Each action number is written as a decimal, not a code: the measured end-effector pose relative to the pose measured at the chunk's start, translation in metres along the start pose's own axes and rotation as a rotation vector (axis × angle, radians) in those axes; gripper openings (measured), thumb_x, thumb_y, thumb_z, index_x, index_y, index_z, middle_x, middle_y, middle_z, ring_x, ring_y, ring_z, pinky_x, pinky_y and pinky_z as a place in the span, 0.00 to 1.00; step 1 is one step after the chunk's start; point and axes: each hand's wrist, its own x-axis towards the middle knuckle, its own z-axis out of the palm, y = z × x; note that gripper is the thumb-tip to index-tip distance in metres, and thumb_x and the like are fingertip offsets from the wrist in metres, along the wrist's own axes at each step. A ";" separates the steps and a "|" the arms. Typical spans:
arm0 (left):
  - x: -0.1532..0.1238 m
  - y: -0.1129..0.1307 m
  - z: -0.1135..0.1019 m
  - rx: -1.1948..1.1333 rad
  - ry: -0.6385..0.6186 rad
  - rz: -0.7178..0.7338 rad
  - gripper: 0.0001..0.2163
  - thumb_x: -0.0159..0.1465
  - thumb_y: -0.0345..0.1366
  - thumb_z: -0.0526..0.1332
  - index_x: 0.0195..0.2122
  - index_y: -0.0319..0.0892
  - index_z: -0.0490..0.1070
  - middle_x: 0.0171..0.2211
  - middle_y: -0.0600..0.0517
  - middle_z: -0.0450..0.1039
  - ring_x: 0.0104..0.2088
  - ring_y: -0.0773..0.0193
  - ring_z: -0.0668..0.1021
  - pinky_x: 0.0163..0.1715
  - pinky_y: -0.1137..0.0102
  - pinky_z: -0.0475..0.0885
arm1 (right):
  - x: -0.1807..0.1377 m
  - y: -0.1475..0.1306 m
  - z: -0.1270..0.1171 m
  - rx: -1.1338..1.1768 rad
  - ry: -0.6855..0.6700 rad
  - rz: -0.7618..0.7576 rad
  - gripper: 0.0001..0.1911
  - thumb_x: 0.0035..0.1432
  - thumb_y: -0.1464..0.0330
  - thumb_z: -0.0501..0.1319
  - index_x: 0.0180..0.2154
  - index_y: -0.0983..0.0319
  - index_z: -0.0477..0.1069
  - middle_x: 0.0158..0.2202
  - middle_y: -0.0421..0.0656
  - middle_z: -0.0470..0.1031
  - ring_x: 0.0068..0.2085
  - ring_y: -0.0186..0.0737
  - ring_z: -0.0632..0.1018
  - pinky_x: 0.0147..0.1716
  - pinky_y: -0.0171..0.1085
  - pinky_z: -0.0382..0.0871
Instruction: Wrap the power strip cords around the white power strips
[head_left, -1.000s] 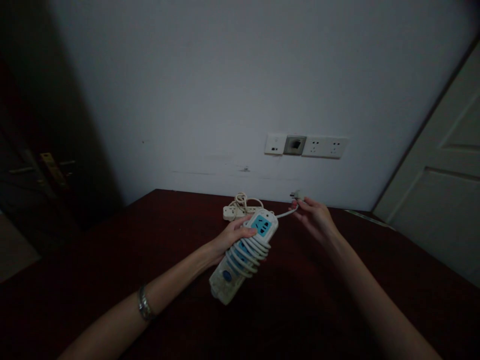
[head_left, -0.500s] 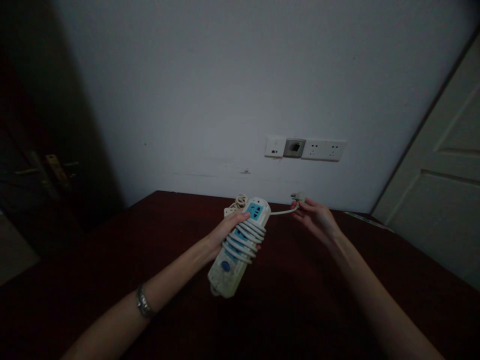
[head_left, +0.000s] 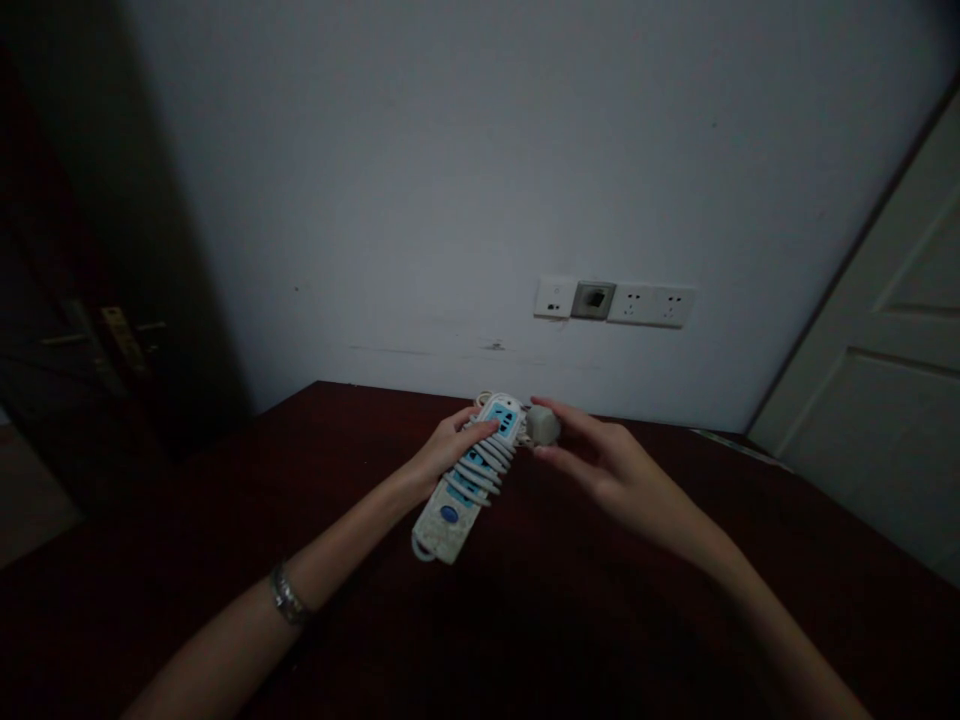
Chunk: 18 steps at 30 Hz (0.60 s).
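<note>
A white power strip (head_left: 437,532) with blue socket faces and a blue switch is tilted in front of me, its cord (head_left: 478,470) wound several times around the middle. My left hand (head_left: 454,447) is closed around its upper part, the thumb lying near the top socket. At the strip's upper right side my right hand (head_left: 592,450) holds the pale plug (head_left: 543,426) between thumb and fingers. The plug is beside the strip; whether the two touch I cannot tell. Part of a pale cord loop (head_left: 484,398) shows behind the strip's top end.
A dark red table (head_left: 300,480) stretches beneath my hands to the wall. Wall sockets (head_left: 651,305) and a grey outlet plate (head_left: 593,300) are above its back edge. A flat thin item (head_left: 739,447) lies at the back right. Doors stand at both sides.
My right hand has brought the plug leftward, from out at the cord's end to the strip's side. The strip has shifted slightly left, still in my left hand.
</note>
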 end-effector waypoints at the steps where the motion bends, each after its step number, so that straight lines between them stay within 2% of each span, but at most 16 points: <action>1: -0.001 0.000 0.001 0.037 0.008 0.024 0.23 0.54 0.45 0.63 0.48 0.39 0.65 0.31 0.49 0.73 0.25 0.65 0.75 0.27 0.69 0.70 | -0.001 -0.004 0.002 -0.029 -0.050 -0.022 0.25 0.57 0.66 0.57 0.57 0.58 0.61 0.50 0.45 0.71 0.46 0.41 0.74 0.48 0.41 0.66; 3: -0.004 0.002 0.004 0.175 0.022 0.135 0.22 0.53 0.43 0.64 0.46 0.38 0.67 0.35 0.48 0.73 0.31 0.65 0.76 0.32 0.70 0.70 | -0.002 -0.007 0.005 -0.049 -0.084 -0.062 0.24 0.58 0.67 0.57 0.56 0.58 0.62 0.49 0.45 0.72 0.44 0.40 0.75 0.45 0.40 0.68; 5: -0.009 0.003 0.008 0.348 0.007 0.258 0.21 0.52 0.41 0.65 0.45 0.38 0.68 0.39 0.48 0.73 0.36 0.64 0.75 0.37 0.70 0.69 | 0.000 -0.004 0.008 -0.026 -0.028 -0.083 0.22 0.58 0.67 0.57 0.55 0.59 0.64 0.48 0.44 0.73 0.44 0.40 0.75 0.45 0.39 0.69; 7: -0.015 0.003 0.013 0.498 -0.022 0.314 0.22 0.52 0.41 0.65 0.47 0.39 0.67 0.41 0.48 0.72 0.38 0.62 0.74 0.38 0.70 0.68 | 0.003 0.003 0.011 0.007 0.062 -0.082 0.21 0.57 0.66 0.58 0.53 0.60 0.67 0.46 0.44 0.74 0.44 0.40 0.75 0.45 0.40 0.69; 9: -0.020 0.001 0.017 0.638 -0.028 0.309 0.23 0.51 0.43 0.65 0.48 0.40 0.67 0.40 0.48 0.73 0.37 0.61 0.74 0.36 0.69 0.68 | 0.005 0.010 0.015 0.023 0.106 -0.075 0.21 0.55 0.66 0.60 0.51 0.61 0.69 0.45 0.45 0.75 0.44 0.42 0.76 0.45 0.40 0.69; 14: -0.026 0.000 0.019 1.015 0.026 0.259 0.19 0.50 0.44 0.63 0.41 0.40 0.70 0.32 0.49 0.74 0.32 0.61 0.74 0.28 0.70 0.65 | 0.006 0.011 0.025 -0.022 0.018 -0.104 0.20 0.54 0.69 0.61 0.50 0.61 0.70 0.44 0.45 0.76 0.41 0.40 0.76 0.42 0.39 0.70; 18: -0.027 0.000 0.019 1.164 0.044 0.314 0.14 0.50 0.42 0.61 0.36 0.41 0.71 0.28 0.50 0.72 0.29 0.61 0.73 0.28 0.70 0.63 | 0.006 0.005 0.026 -0.102 0.023 -0.140 0.20 0.54 0.69 0.61 0.50 0.60 0.69 0.42 0.45 0.75 0.40 0.39 0.75 0.42 0.39 0.68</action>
